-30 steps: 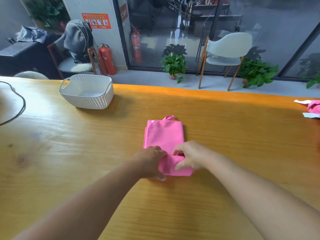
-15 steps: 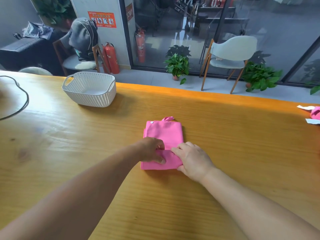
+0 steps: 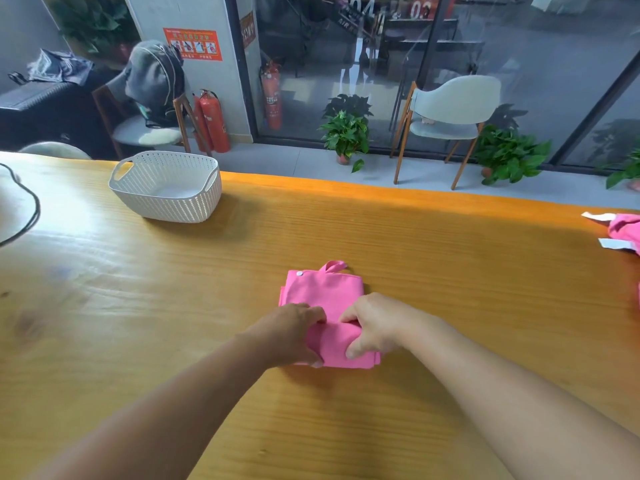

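So from the head cam, the pink cloth (image 3: 323, 294) sits a bit right of centre in the lower middle of the frame, lying flat on the wooden surface (image 3: 450, 271). Its far end has a little loop (image 3: 334, 266) sticking out and a small white snap (image 3: 300, 273) at the upper left corner. The near end is bunched up into a thick fold, and that's where both hands are. The left hand (image 3: 294, 336) has its fingers curled over the left part of that fold, thumb down low by the surface, so it's got a proper grip on the fabric. The right hand (image 3: 372, 327) is right next to it, almost touching, fingers curled over the top and thumb pressing on the front of the fold, pinching the cloth too. Neither hand is open at all. The rest of the cloth past the fold lies smooth. Well apart from it, in the upper left of the frame, a white woven basket (image 3: 166, 199) stands on the surface, and a black cable (image 3: 33, 216) curves at the far left edge. At the right edge there's another bit of pink fabric (image 3: 625, 228) with white tags. Beyond the surface: a pale chair (image 3: 450, 112), potted plants (image 3: 346, 133) and red fire extinguishers (image 3: 211, 121) by the glass.
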Available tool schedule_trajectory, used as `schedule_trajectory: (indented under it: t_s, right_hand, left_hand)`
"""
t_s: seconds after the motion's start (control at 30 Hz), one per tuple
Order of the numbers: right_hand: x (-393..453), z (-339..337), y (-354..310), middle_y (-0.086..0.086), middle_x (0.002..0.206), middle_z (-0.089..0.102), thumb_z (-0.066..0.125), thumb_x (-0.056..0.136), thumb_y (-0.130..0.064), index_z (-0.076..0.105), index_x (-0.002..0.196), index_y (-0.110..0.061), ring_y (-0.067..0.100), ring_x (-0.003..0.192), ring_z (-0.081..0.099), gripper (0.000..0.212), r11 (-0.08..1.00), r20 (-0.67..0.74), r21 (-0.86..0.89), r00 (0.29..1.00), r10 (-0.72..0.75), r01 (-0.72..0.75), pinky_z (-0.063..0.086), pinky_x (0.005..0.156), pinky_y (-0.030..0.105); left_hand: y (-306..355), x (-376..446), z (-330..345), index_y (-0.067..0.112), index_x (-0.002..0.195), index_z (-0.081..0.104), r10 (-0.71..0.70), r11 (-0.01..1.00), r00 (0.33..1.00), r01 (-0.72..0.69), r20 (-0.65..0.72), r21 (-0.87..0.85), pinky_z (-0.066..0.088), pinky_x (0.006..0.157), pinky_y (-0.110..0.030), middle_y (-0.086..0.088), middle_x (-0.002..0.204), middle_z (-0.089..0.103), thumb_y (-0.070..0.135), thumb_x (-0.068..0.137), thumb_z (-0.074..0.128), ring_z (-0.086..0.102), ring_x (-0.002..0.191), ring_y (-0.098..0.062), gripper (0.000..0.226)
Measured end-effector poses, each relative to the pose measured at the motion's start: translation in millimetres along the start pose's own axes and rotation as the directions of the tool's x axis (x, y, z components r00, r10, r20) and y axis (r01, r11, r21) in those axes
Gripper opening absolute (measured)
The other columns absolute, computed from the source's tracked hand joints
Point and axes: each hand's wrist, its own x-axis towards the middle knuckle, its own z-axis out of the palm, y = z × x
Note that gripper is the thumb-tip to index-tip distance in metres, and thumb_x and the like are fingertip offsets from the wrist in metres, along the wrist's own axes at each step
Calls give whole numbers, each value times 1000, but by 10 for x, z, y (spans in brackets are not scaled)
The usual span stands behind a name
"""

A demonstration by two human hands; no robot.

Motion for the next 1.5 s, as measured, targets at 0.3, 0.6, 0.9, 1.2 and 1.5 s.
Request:
schedule_trajectory:
  t_s: [0.3,0.6,0.9,1.2,1.5]
  right_hand:
    - [-66,185,63,-6,106,58,64,80,-45,65,109,-23,15,104,49,37,959,-295,-245,931,-215,144,46,93,36]
    - [245,-121,97,-5,90,67,75,78,-46,63,90,-25,20,90,63,27,989,-97,-141,994,-46,32,47,68,32]
    - [357,-232,214,-12,106,60,71,80,-34,71,106,-31,15,103,58,26,996,-361,44,931,-53,74,48,84,29]
    - [497,-30,294,-7,140,39,78,78,-44,31,149,-27,17,133,33,87,984,-409,-177,907,-96,25,30,110,31]
    - [752,-402,374,-8,113,58,85,59,-51,54,126,-34,18,107,57,75,988,-286,148,954,87,-45,49,85,30]
  left_hand:
    - [-139,292,-257,30,117,68,-18,989,985,43,170,-143,50,84,-34,4,105,65,44,77,78,58,95,-20,43]
    - [-76,297,-268,25,122,63,-27,998,981,14,-190,-68,41,90,-27,3,123,52,43,84,72,51,114,-17,43]
    - [-125,447,-390,24,121,63,-28,999,995,26,-95,-19,49,87,-37,0,112,64,34,84,71,58,103,-23,39]
    - [-279,758,-313,21,122,62,-27,998,957,11,-290,-55,42,91,-34,0,123,48,30,97,55,50,110,-22,28]
    - [-224,745,115,11,138,36,221,939,818,-31,-531,344,30,115,-47,-5,131,52,25,70,60,45,130,-30,74]
